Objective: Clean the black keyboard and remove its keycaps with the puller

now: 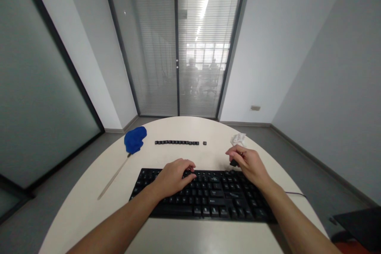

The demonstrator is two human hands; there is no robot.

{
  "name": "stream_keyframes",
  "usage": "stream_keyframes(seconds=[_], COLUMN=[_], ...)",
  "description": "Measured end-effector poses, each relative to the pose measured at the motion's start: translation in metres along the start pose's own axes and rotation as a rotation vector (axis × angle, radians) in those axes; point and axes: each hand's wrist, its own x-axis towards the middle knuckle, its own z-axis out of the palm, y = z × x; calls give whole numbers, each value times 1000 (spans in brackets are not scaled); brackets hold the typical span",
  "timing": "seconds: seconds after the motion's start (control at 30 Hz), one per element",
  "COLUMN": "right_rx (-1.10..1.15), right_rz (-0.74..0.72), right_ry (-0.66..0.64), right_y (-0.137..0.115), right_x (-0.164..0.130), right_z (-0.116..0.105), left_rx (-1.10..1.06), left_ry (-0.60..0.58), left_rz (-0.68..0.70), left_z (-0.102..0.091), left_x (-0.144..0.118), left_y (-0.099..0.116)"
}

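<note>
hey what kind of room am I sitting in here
Probably a small office meeting room: a round white table with a black keyboard, glass partition walls with blinds, and grey floor. Beyond the glass, desks seem visible.

Black keyboard — flat, near table edge; small dark keycap pinched.

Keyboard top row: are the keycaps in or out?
Out, at least partly. A line of removed keycaps lies on the table beyond the keyboard; left hand covers part of that row, so the count is unclear.
</note>
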Motion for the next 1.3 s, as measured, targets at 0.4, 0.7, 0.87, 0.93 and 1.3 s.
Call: stream_keyframes(seconds=[0.4, 0.7, 0.87, 0.93, 1.3], right_rx=[-127, 15, 24, 50, 231], right_rz=[-112, -37, 43, 67, 148], right_ry=[-110, -257, -350, -371, -303], right_y=[-3, 10, 15, 14, 23], right_x=[1, -2, -5, -6, -3], right_z=[11, -6, -14, -15, -8], left_rx=[-1, 16, 19, 18, 26], left_ry=[-3, -4, -1, -1, -8], left_rz=[1, -1, 0, 4, 5], left_z=[1, 1, 1, 2, 1], left_x=[-1, 0, 0, 0, 0], left_y=[-1, -1, -1, -1, 0])
